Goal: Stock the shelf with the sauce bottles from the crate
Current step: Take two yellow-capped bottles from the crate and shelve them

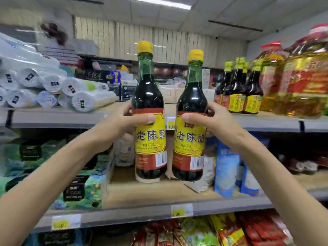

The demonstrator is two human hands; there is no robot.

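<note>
I hold two upright sauce bottles side by side in front of the shelves. Both are green glass with dark liquid, yellow caps and yellow-and-red labels. My left hand (122, 121) grips the left bottle (149, 96) around its middle. My right hand (211, 119) grips the right bottle (192, 103) the same way. Their caps rise above the top shelf (58, 119), and their bases hang in front of the middle shelf (142, 194). A few matching bottles (237, 87) stand on the top shelf to the right. The crate is out of view.
Large jugs of cooking oil (301, 73) stand at the far right of the top shelf. Rolls of plastic cups (53, 91) lie stacked at its left. Green tissue boxes (79, 183) and blue packets (227, 167) sit on the middle shelf. Snack bags (230, 231) fill the bottom row.
</note>
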